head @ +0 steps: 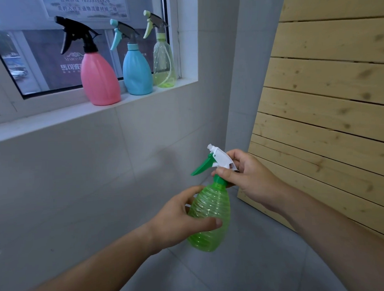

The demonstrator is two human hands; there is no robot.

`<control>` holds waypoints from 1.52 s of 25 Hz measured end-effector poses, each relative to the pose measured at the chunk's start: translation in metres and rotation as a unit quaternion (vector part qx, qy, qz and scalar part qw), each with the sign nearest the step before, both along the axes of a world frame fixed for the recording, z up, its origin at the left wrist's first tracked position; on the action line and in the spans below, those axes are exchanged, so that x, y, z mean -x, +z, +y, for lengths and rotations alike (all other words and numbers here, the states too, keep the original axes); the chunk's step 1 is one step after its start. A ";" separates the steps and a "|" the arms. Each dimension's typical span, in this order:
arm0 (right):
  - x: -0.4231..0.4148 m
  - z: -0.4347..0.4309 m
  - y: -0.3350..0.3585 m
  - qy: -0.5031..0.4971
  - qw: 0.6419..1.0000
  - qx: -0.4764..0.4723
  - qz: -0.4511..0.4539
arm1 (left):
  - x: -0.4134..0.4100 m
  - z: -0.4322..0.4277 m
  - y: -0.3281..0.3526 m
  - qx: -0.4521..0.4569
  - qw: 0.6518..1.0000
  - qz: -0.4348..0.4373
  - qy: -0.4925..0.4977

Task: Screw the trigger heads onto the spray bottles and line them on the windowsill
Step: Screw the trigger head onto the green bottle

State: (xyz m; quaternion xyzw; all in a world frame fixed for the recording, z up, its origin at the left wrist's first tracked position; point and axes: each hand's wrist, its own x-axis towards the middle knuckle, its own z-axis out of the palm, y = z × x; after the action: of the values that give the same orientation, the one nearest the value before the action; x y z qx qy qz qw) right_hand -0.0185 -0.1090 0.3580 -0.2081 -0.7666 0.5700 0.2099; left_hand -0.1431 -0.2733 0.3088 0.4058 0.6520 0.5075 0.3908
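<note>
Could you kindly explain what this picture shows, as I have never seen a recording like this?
There is no machine here: a person wears one camera on the head, looking down at their own bare hands. The left hand holds the ribbed green bottle by its body, in the air. The right hand grips the white-and-green trigger head at the bottle's neck, apparently to screw it on. On the windowsill stand a pink bottle, a blue bottle and a clear yellow-green bottle, all with heads fitted. A wooden slatted panel is at the right.
</note>
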 end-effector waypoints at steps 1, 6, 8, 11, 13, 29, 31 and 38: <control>-0.001 0.001 0.001 0.014 1.000 0.008 0.002 | 0.000 0.000 0.000 0.000 1.000 0.000 -0.001; -0.006 0.005 0.001 0.038 0.999 -0.017 -0.014 | -0.001 0.001 0.003 -0.002 1.000 0.015 0.002; -0.004 0.003 -0.001 0.018 0.998 -0.060 -0.029 | -0.001 0.003 0.001 -0.003 0.999 0.032 0.008; -0.001 -0.002 -0.006 -0.005 0.994 -0.101 -0.051 | 0.000 0.004 -0.003 -0.001 0.998 0.059 0.020; 0.000 -0.004 -0.009 -0.011 0.993 -0.109 -0.053 | 0.000 0.005 -0.003 0.001 0.998 0.063 0.019; 0.003 -0.001 -0.010 0.000 0.999 -0.049 -0.015 | 0.001 0.003 0.003 0.004 0.999 0.038 0.005; 0.006 -0.006 -0.012 -0.017 0.998 -0.063 -0.019 | 0.000 0.003 0.004 0.002 0.999 0.039 0.003; 0.004 -0.003 -0.009 -0.007 0.999 -0.045 -0.004 | 0.000 0.003 0.005 -0.003 0.999 0.036 0.003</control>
State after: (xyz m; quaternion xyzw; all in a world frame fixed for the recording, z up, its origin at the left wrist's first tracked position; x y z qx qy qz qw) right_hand -0.0221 -0.1120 0.3486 -0.2062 -0.7910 0.5322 0.2203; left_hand -0.1434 -0.2699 0.3139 0.4229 0.6657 0.4953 0.3642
